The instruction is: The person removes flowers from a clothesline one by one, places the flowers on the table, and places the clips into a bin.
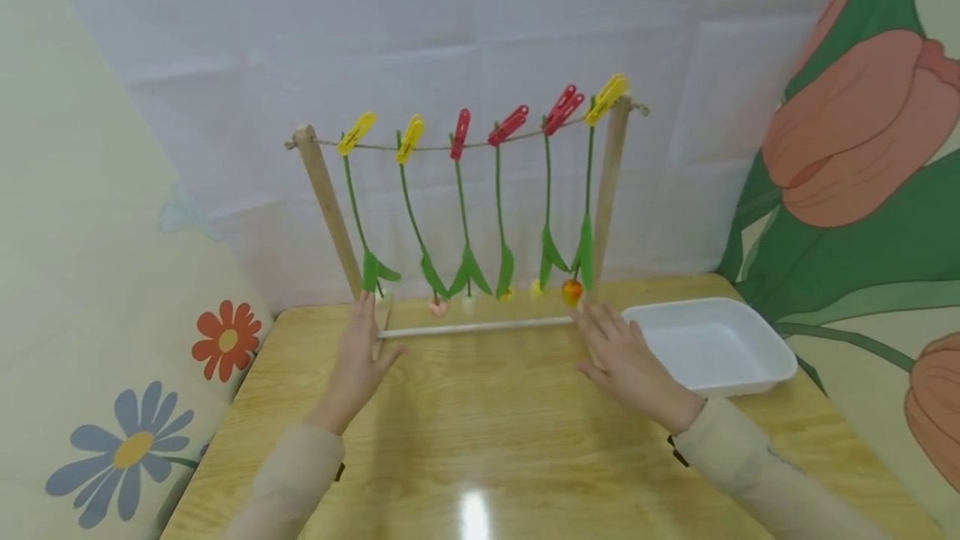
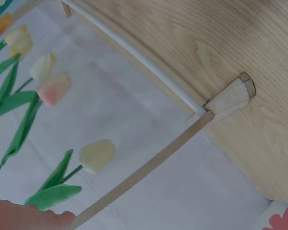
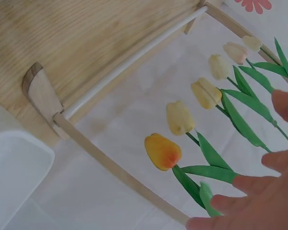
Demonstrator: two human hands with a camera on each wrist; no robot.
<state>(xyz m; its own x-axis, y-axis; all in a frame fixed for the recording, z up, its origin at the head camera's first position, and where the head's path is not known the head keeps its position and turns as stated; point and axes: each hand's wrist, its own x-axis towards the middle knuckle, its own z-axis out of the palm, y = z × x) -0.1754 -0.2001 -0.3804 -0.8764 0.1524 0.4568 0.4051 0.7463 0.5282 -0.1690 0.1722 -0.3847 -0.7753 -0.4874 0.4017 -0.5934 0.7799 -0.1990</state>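
Note:
Several artificial tulips hang upside down by their stems from a string (image 1: 431, 148), held by yellow clothespins (image 1: 356, 133) and red clothespins (image 1: 461, 134). The string runs between the left post (image 1: 327, 207) and right post (image 1: 612, 173) of a wooden stand, joined low down by a white rod (image 1: 480, 327). My left hand (image 1: 358, 369), fingers extended, is at the foot of the left post, near a pale tulip (image 2: 97, 155). On the other side, my right hand (image 1: 628, 361) has its fingers spread near the orange tulip (image 3: 163, 152) and the right post's lower end. Neither hand holds anything.
A white plastic tray (image 1: 712, 386) sits on the wooden table (image 1: 480, 415), right of the stand and close to my right hand. Behind the stand hangs a white cloth (image 1: 480, 23). Painted flowers (image 1: 228, 342) cover the walls at both sides.

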